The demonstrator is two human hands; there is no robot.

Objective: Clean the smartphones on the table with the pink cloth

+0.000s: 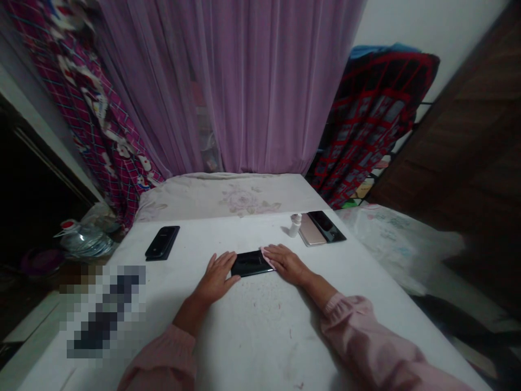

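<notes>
A black glossy smartphone lies flat on the white tabletop, its long side running left to right. My left hand grips its left end, with the thumb along the near edge and the fingers at the far corner. At the other end, my right hand presses a small pink cloth onto the phone's surface. Its fingers are together over the cloth and hide most of it. Just beyond the right hand stands a small white bottle.
Right of the bottle lie a rose-gold device and a black phone, side by side. Another dark phone rests at the left. A blurred-out patch covers the left table edge. Purple curtains hang behind; a water bottle stands beyond the left edge.
</notes>
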